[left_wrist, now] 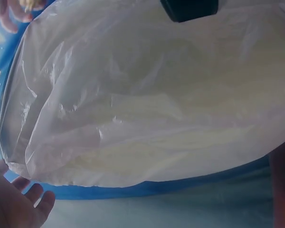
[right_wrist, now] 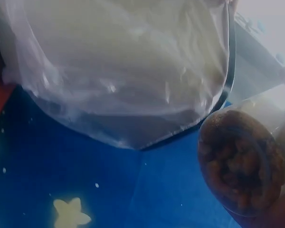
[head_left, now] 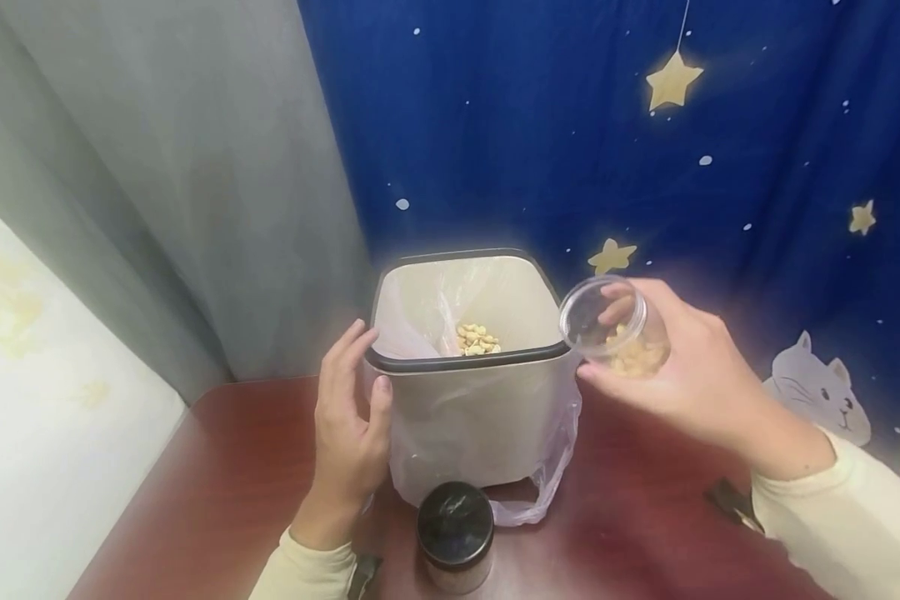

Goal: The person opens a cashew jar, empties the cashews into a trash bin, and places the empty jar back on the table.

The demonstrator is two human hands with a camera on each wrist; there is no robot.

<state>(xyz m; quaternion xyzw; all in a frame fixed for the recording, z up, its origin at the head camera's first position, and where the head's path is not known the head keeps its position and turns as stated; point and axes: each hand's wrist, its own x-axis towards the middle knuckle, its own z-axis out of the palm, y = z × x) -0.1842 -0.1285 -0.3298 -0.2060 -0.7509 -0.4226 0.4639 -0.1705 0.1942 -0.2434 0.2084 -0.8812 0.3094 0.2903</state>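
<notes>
A cream trash bin (head_left: 480, 417) with a dark rim stands upright, lined with a thin, see-through plastic bag (head_left: 558, 454). Pale nuts (head_left: 478, 340) lie inside it. My right hand (head_left: 693, 367) grips a clear plastic jar (head_left: 602, 315), tilted with its mouth toward the bin, just right of the rim. More nuts (head_left: 636, 357) sit in the jar's lower part, and the right wrist view shows them through the jar's base (right_wrist: 241, 161). At the bin's left side, my left hand (head_left: 351, 417) has its fingers loosely extended right at the rim, thumb near the front.
A small jar with a black lid (head_left: 456, 525) stands in front of the bin, on the reddish-brown table (head_left: 247, 467). Behind hang a grey curtain (head_left: 217, 167) and a blue curtain (head_left: 510, 150) with stars.
</notes>
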